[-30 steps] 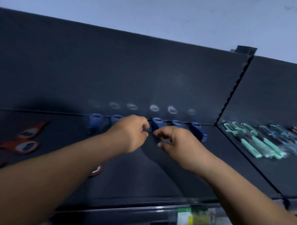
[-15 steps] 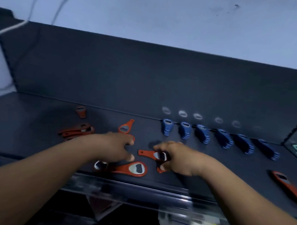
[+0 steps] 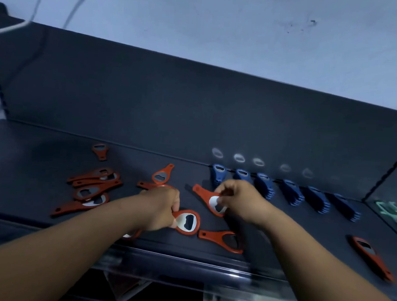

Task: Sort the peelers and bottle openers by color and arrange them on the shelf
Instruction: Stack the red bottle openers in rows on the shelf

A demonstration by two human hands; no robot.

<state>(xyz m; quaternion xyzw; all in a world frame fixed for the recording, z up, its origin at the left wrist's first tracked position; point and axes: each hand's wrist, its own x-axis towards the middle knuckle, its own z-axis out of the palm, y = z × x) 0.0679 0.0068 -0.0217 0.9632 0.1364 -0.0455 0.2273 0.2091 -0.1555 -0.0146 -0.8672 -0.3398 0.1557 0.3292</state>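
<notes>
Left hand [image 3: 161,207] is gripping one red opener [image 3: 187,222] by the handle, right hand [image 3: 241,199] is pinching another opener [image 3: 208,201] at its head, handle pointing up-left toward the red pile [image 3: 90,189] lying nearer the left hand.

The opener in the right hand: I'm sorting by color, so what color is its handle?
Red-orange opener, with a silver metal head; head view.

Your left hand [image 3: 163,207] now grips a red metal-lined bottle opener [image 3: 187,222] off the shelf. Your right hand [image 3: 238,200] has tilted another red opener [image 3: 210,201], handle toward ten o'clock.
</notes>
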